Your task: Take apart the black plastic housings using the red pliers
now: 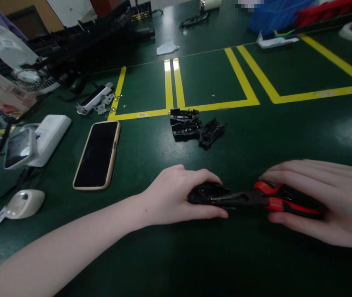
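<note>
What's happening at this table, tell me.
A person is working with both bare hands over a green table. The left hand holds a black part, and the right hand grips red-and-black pliers whose nose meets that part; how firmly it bites, I can't tell. More black pieces lie just beyond the hands, near the yellow tape, and a phone with a dark screen lies off to the left.
</note>
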Available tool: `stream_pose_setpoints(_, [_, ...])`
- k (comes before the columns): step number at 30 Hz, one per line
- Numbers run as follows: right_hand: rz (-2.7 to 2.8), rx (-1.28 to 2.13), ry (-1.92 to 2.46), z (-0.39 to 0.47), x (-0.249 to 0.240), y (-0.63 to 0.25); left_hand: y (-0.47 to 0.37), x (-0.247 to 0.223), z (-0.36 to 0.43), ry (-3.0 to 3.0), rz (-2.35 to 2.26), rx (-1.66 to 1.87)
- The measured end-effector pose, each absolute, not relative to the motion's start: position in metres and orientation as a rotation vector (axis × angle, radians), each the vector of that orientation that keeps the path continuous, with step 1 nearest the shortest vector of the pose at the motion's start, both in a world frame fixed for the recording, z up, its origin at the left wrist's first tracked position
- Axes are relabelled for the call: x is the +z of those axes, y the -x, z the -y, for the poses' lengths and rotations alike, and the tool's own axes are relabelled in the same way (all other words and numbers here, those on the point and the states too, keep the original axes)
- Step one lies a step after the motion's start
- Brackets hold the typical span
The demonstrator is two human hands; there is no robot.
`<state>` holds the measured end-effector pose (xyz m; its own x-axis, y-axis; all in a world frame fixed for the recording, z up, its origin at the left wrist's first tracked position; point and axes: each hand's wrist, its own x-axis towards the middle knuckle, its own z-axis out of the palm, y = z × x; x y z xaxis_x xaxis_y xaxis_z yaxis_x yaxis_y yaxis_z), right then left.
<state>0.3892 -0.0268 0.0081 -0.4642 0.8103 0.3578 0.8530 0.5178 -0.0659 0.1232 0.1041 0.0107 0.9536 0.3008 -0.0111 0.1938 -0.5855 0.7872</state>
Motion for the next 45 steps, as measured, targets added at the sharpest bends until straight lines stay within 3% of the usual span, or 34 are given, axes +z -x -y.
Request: stream_pose_setpoints(45, [2.301, -0.133, 1.449, 0.027, 0.0089, -0.3846, -0.1219, 0.0117, -0.1043, -2.051, -0.424, 0.196])
